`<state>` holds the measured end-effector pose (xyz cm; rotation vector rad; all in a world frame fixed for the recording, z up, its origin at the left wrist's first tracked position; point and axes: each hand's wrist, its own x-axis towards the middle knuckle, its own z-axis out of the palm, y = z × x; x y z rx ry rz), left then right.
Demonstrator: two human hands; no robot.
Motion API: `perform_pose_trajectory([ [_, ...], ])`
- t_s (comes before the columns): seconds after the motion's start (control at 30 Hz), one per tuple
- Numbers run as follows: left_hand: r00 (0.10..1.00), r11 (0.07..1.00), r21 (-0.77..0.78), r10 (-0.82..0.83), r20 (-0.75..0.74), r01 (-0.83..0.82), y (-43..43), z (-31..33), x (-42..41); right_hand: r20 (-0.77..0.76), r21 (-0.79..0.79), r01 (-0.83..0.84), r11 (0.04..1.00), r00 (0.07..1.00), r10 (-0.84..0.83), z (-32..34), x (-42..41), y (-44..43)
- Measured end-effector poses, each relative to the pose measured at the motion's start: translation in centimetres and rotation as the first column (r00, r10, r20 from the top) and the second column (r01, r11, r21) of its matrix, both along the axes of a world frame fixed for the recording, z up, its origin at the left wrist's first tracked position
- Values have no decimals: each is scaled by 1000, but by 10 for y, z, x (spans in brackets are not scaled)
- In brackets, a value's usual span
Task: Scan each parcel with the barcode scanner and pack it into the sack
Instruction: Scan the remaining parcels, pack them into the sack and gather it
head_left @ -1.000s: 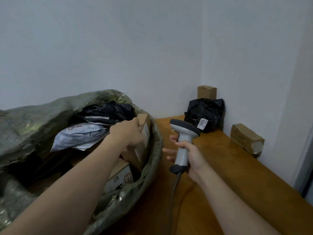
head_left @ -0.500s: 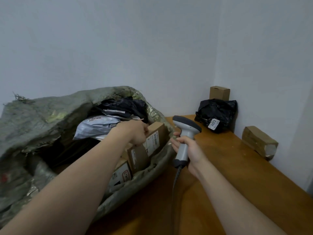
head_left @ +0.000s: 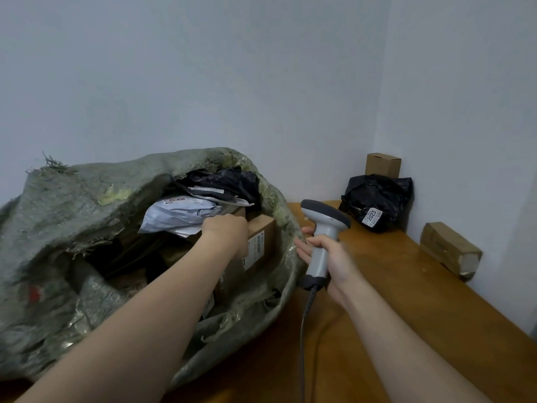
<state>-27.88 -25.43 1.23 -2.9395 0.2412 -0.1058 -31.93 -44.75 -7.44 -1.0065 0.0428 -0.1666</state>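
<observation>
A grey-green woven sack point(head_left: 66, 205) lies open on the wooden table point(head_left: 406, 301), holding several parcels. My left hand point(head_left: 226, 237) reaches into its mouth and grips the top edge of a brown cardboard box point(head_left: 261, 242) with a barcode label, standing just inside the sack's right rim. A white poly mailer point(head_left: 177, 213) and a black bag parcel point(head_left: 229, 181) lie behind it. My right hand point(head_left: 331, 260) holds the grey barcode scanner point(head_left: 322, 237) by its handle, just right of the sack; its cable hangs down.
In the far right corner sit a black bag parcel with a "2023" label point(head_left: 377, 202), a small brown box point(head_left: 383, 165) behind it, and a taped brown box point(head_left: 450, 250) against the right wall. The walls close in at the back and on the right.
The view has shifted so the sack sits more to the right. My left hand has pushed the cardboard box deeper into the sack. The scanner hand stays beside the sack's rim.
</observation>
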Motion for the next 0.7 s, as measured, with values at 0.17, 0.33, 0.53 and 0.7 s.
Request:
perform_pose_trajectory([
  [0.17,981,995,30,-95,170,91,-14,5,-5,5,11,-22,1000,1000,22,5,-1,3],
  [0.33,948,978,-22,-194,251,206,-41,5,-8,-16,-2,6,1000,1000,-6,4,-5,-7],
  [0.53,894,930,-99,-306,329,355,-100,-11,1,-51,-160,237,958,967,-248,-13,-9,-56],
  [0.7,893,896,-115,-401,204,429,-168,-35,33,-137,-137,399,907,899,-416,-36,-5,-119],
])
